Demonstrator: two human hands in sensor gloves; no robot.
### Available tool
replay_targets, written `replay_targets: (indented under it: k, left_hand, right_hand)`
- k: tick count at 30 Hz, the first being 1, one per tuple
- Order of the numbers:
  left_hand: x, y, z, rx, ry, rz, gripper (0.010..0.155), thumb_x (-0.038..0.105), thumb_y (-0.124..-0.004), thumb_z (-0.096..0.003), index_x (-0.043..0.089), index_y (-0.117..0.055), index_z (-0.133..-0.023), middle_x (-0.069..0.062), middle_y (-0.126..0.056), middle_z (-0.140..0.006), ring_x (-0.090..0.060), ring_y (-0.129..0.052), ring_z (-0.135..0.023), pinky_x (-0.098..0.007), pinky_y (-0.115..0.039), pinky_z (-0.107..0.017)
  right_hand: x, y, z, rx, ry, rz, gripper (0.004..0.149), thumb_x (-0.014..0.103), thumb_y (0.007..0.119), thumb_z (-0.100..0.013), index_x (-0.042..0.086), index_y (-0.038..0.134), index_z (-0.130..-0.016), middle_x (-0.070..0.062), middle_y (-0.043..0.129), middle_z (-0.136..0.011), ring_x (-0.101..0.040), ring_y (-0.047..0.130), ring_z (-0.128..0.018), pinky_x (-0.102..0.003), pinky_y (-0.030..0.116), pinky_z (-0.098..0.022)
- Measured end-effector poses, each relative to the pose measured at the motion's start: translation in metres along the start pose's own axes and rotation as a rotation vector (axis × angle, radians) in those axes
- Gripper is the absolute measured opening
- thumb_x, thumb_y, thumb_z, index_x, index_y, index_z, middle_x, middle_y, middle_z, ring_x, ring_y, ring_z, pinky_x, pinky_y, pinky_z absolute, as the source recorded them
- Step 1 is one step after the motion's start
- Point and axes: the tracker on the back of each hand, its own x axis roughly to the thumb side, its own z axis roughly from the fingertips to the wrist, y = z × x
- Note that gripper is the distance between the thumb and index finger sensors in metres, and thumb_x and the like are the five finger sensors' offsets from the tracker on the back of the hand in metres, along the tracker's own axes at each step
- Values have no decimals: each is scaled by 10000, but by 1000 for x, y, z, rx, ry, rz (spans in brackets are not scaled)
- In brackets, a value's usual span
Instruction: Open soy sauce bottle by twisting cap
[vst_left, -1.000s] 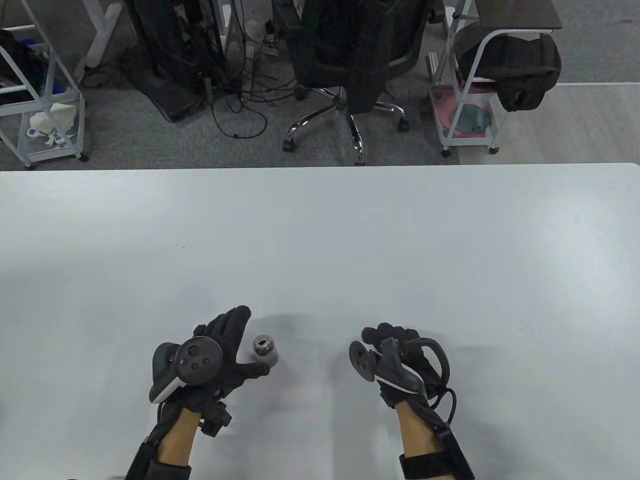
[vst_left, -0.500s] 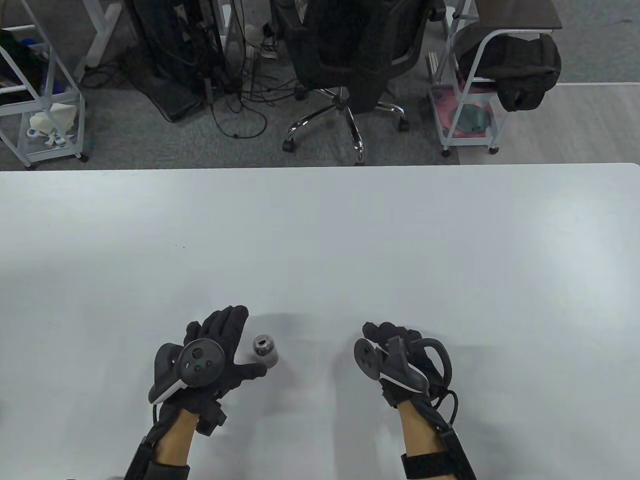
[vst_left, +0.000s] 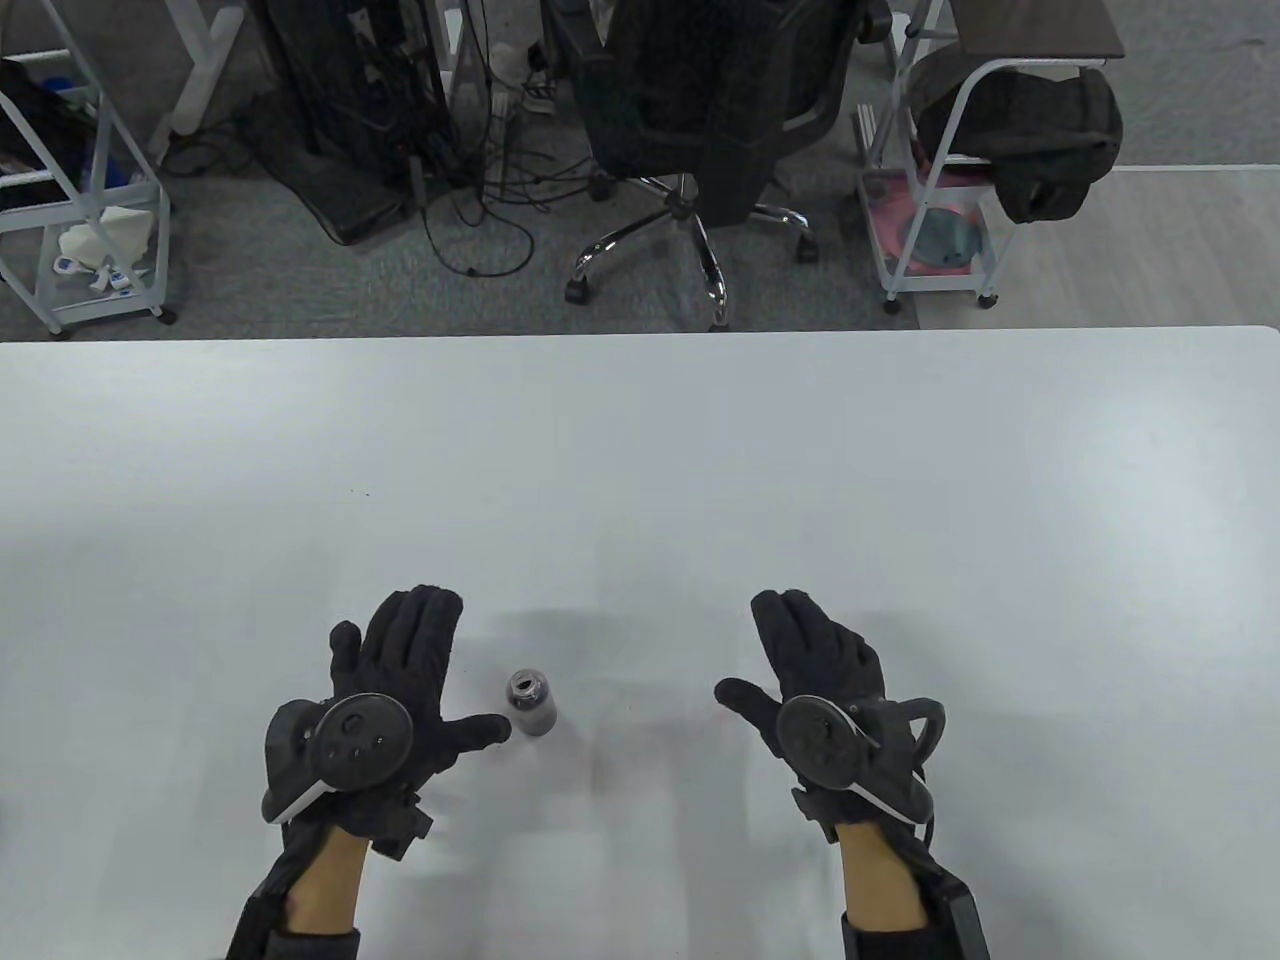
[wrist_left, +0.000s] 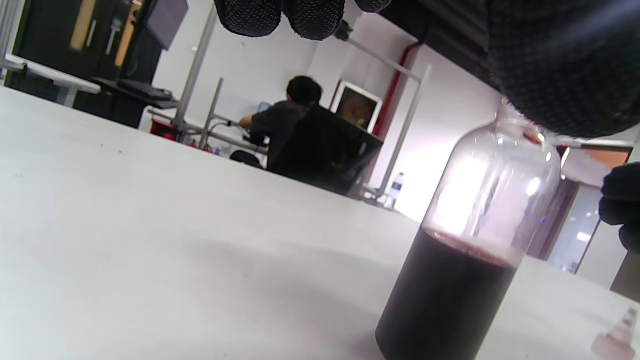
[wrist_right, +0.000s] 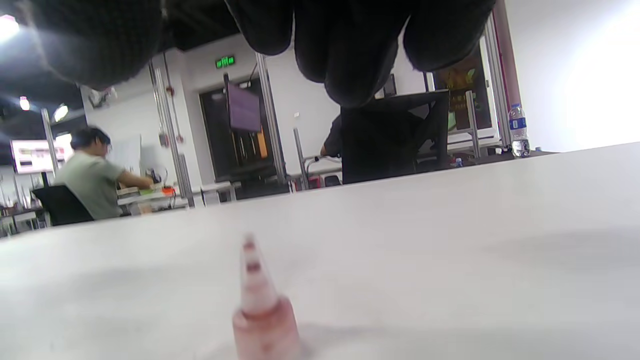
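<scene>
A small clear soy sauce bottle (vst_left: 530, 702) stands upright on the white table (vst_left: 640, 450), its mouth uncovered. In the left wrist view the bottle (wrist_left: 465, 260) is about half full of dark sauce. My left hand (vst_left: 445, 668) lies open just left of it, the thumb pointing at the bottle without touching. My right hand (vst_left: 762, 652) is open, palm down, further right. The cone-tipped cap (wrist_right: 260, 305) stands on the table beneath the right hand. It also shows in the left wrist view (wrist_left: 616, 340) and is hidden in the table view.
An office chair (vst_left: 690, 130), tangled cables (vst_left: 470, 200) and white metal racks (vst_left: 930, 220) stand on the floor beyond the table's far edge. A tiny dark speck (vst_left: 366, 493) lies on the table.
Both hands have opened out flat. The left hand drew back left from the bottle. The right hand uncurled from a fist and turned palm down.
</scene>
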Motion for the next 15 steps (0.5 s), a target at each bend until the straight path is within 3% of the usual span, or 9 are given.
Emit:
replay_targets:
  k: [6, 15]
  left_hand:
    - [-4, 4, 2, 20, -1, 16, 1154, 716, -847, -334, 183, -265, -1176, -187, -349, -1233, -513, -463, -1138, -805, -301, -696]
    - [-3, -2, 0, -14, 1, -11, 1155, 718, -843, -335, 176, -265, -1175, -194, -352, -1232, -517, -465, -1135, -807, -300, -693]
  right_hand:
    - [1, -14, 6, -82, -14, -38, 880, 684, 703, -512, 223, 410, -1202, -143, 527, -1215, -342, 749, -1051, -605, 614, -751]
    - [4, -13, 7, -75, -16, -28, 876, 687, 696, -517, 223, 408, -1202, -141, 533, -1213, -344, 752, -1049, -606, 616, -750]
